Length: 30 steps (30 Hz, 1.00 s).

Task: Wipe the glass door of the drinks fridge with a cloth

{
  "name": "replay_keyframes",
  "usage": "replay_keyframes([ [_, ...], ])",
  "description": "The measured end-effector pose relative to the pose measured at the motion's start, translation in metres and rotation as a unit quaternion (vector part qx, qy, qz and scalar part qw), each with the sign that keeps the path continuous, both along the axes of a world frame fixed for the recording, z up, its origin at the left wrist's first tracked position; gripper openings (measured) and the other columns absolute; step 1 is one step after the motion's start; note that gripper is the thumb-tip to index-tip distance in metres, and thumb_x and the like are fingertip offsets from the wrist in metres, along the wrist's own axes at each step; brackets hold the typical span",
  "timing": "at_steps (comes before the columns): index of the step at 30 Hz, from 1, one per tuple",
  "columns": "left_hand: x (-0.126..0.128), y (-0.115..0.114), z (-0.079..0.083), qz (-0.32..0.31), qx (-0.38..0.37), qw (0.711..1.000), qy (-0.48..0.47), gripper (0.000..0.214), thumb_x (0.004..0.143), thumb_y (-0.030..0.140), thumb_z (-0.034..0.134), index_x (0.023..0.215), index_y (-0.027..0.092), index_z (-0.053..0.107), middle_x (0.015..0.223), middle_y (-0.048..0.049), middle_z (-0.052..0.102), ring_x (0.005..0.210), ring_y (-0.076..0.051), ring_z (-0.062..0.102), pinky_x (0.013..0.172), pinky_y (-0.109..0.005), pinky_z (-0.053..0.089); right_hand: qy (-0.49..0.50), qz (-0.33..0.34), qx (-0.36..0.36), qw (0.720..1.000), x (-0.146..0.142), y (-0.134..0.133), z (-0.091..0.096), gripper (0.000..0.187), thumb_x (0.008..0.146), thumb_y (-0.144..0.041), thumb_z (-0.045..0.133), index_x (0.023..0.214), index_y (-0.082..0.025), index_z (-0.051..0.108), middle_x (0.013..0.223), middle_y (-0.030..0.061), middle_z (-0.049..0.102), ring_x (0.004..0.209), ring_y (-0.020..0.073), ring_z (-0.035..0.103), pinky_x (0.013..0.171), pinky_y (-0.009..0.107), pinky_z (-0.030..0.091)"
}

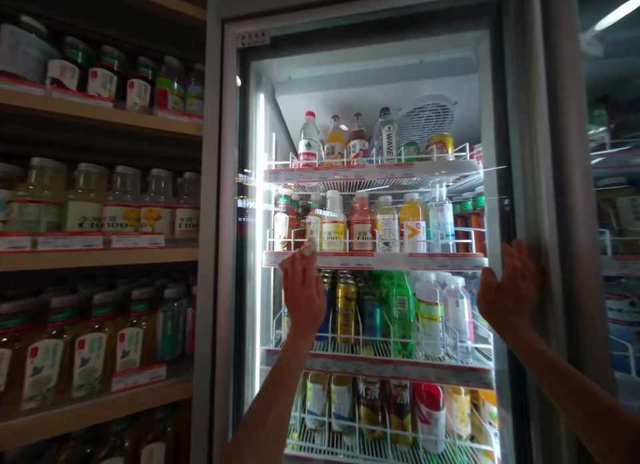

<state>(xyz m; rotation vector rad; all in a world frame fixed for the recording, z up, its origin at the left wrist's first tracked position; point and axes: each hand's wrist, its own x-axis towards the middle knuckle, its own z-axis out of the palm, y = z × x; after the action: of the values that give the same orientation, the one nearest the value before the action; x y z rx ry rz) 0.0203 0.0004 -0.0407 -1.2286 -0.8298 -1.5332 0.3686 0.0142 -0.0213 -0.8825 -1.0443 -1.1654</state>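
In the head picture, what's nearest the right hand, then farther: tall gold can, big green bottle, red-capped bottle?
From the right hand:
1. Big green bottle: to its left.
2. Tall gold can: same shelf, farther left.
3. Red-capped bottle: top shelf, left.

White wire shelves point(370, 175) with bottles point(361, 223) and cans point(345, 311) in rows — alongside, wooden shelves point(100, 257) of more bottles point(43, 371).

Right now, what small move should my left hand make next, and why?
Perhaps slide the left hand gently across the fridge's glass door: it seems to hold a pale cloth at the glass, though contact is unclear, and the right hand, open beside the metal frame, may give support.
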Motion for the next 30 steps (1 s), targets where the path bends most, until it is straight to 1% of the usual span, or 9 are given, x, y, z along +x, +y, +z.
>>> replay_keyframes([
  [3, 0.000, -0.001, 0.002, -0.009, 0.003, 0.996, -0.093, 0.053, 0.090, 0.018, 0.040, 0.142, 0.015, 0.029, 0.145, -0.0176, 0.032, 0.138, -0.029, 0.021, 0.108, -0.055, 0.026, 0.001, -0.010, 0.005, 1.000, 0.000, 0.002, 0.000, 0.055, 0.088, -0.040, 0.032, 0.133, -0.010, 0.042, 0.135, 0.0220, 0.047, 0.130, 0.0316, 0.039, 0.102, 0.050, 0.033],
  [8, 0.071, -0.002, -0.023, -0.043, -0.038, 0.985, 0.160, 0.050, 0.087, 0.015, 0.041, 0.137, 0.019, 0.037, 0.139, -0.0087, 0.045, 0.138, -0.023, 0.024, 0.112, -0.049, 0.026, 0.004, -0.006, -0.001, 1.000, 0.003, 0.004, 0.000, 0.055, 0.088, -0.040, 0.034, 0.134, -0.010, 0.041, 0.136, 0.0224, 0.045, 0.130, 0.0329, 0.039, 0.100, 0.051, 0.034],
  [10, 0.052, 0.000, -0.028, -0.028, -0.040, 0.988, 0.147, 0.049, 0.088, 0.015, 0.042, 0.136, 0.020, 0.039, 0.140, -0.0084, 0.045, 0.138, -0.023, 0.024, 0.112, -0.048, 0.027, 0.002, 0.003, -0.005, 1.000, 0.003, 0.004, 0.000, 0.055, 0.088, -0.038, 0.035, 0.135, -0.011, 0.039, 0.137, 0.0223, 0.043, 0.131, 0.0331, 0.037, 0.101, 0.052, 0.033],
  [14, -0.038, 0.002, -0.019, 0.026, 0.001, 0.998, -0.057, 0.052, 0.090, 0.019, 0.040, 0.142, 0.018, 0.029, 0.147, -0.0140, 0.030, 0.139, -0.027, 0.020, 0.111, -0.052, 0.024, 0.003, 0.005, -0.003, 1.000, 0.001, 0.005, -0.001, 0.054, 0.088, -0.037, 0.036, 0.136, -0.012, 0.038, 0.137, 0.0218, 0.044, 0.130, 0.0332, 0.038, 0.101, 0.052, 0.032],
  [16, -0.048, 0.001, -0.014, 0.028, 0.011, 0.995, -0.098, 0.053, 0.091, 0.020, 0.040, 0.142, 0.015, 0.028, 0.148, -0.0168, 0.027, 0.139, -0.029, 0.018, 0.110, -0.055, 0.022, 0.005, -0.007, 0.003, 1.000, 0.000, 0.005, -0.001, 0.054, 0.088, -0.036, 0.037, 0.136, -0.012, 0.037, 0.136, 0.0215, 0.045, 0.130, 0.0325, 0.038, 0.101, 0.051, 0.033],
  [22, 0.081, -0.003, -0.020, -0.012, -0.030, 0.990, 0.134, 0.043, 0.088, 0.020, 0.043, 0.130, 0.015, 0.045, 0.141, -0.0094, 0.042, 0.138, -0.026, 0.022, 0.112, -0.052, 0.025, -0.010, -0.020, 0.018, 1.000, 0.002, 0.002, 0.000, 0.056, 0.085, -0.035, 0.040, 0.135, -0.011, 0.039, 0.136, 0.0203, 0.046, 0.128, 0.0324, 0.041, 0.100, 0.053, 0.036],
  [24, 0.093, -0.004, -0.021, -0.016, -0.030, 0.982, 0.184, 0.038, 0.088, 0.020, 0.044, 0.125, 0.017, 0.051, 0.139, -0.0066, 0.045, 0.138, -0.024, 0.025, 0.114, -0.049, 0.023, -0.009, -0.023, 0.014, 1.000, 0.002, 0.000, 0.000, 0.057, 0.084, -0.035, 0.042, 0.135, -0.010, 0.039, 0.136, 0.0212, 0.045, 0.128, 0.0319, 0.041, 0.100, 0.052, 0.037],
  [27, 0.045, -0.005, -0.018, -0.001, -0.021, 0.991, 0.134, 0.042, 0.089, 0.018, 0.041, 0.130, 0.018, 0.047, 0.139, -0.0078, 0.045, 0.138, -0.022, 0.023, 0.114, -0.048, 0.022, 0.007, -0.027, -0.004, 1.000, 0.001, 0.000, 0.000, 0.057, 0.084, -0.036, 0.041, 0.134, -0.009, 0.040, 0.137, 0.0217, 0.044, 0.130, 0.0311, 0.040, 0.100, 0.051, 0.037],
  [30, -0.013, -0.005, -0.011, 0.008, -0.013, 1.000, -0.021, 0.048, 0.090, 0.019, 0.039, 0.138, 0.015, 0.035, 0.145, -0.0131, 0.035, 0.139, -0.025, 0.020, 0.112, -0.050, 0.024, 0.029, -0.027, -0.016, 0.999, -0.002, 0.001, -0.001, 0.056, 0.085, -0.038, 0.038, 0.133, -0.009, 0.041, 0.137, 0.0206, 0.044, 0.130, 0.0308, 0.039, 0.101, 0.051, 0.035],
])
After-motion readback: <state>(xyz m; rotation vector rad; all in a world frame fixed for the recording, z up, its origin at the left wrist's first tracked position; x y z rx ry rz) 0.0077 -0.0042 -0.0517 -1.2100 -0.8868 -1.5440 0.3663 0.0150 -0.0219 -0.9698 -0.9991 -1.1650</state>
